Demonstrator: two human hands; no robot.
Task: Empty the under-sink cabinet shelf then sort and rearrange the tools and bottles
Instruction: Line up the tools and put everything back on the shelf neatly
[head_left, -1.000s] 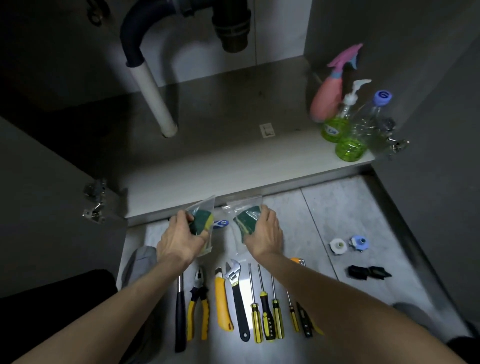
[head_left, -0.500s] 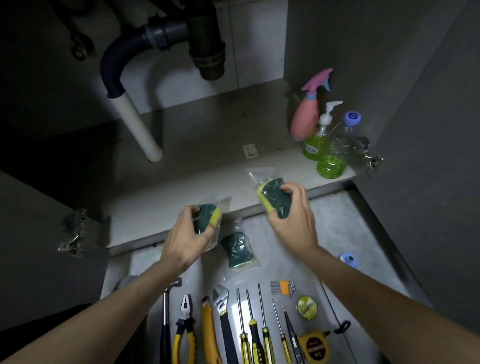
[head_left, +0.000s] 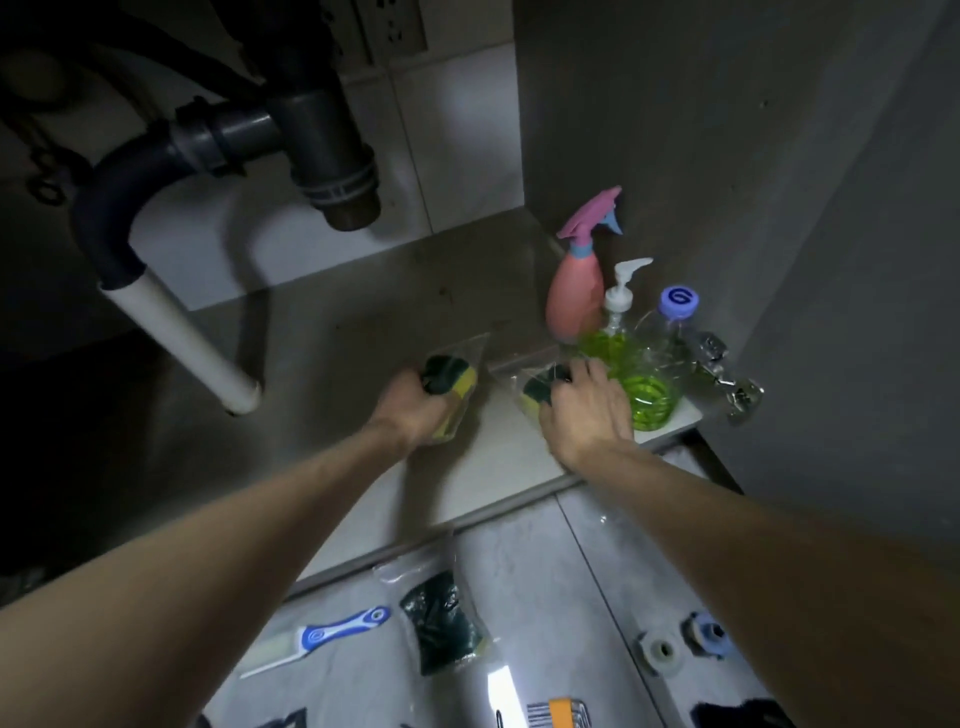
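Observation:
My left hand (head_left: 415, 410) grips a green and yellow sponge in a clear bag (head_left: 452, 382) low over the cabinet shelf (head_left: 322, 364). My right hand (head_left: 584, 410) holds a second bagged sponge (head_left: 535, 389) down on the shelf, just left of the bottles. At the shelf's right end stand a pink spray bottle (head_left: 576, 296), a pump bottle (head_left: 618, 312) with green liquid and a clear bottle with a blue cap (head_left: 657, 374). A third bagged sponge (head_left: 447, 621) lies on the floor.
A dark drain trap and white pipe (head_left: 197, 353) hang over the shelf's left half. A door hinge (head_left: 727, 369) juts out at the right wall. On the tiled floor lie a blue and white scraper (head_left: 322, 636), two small fittings (head_left: 680, 642) and an orange tool (head_left: 558, 714).
Both hands have lifted their bagged sponges from the floor and reached forward onto the shelf. The view has tilted up, so the row of tools has left the frame.

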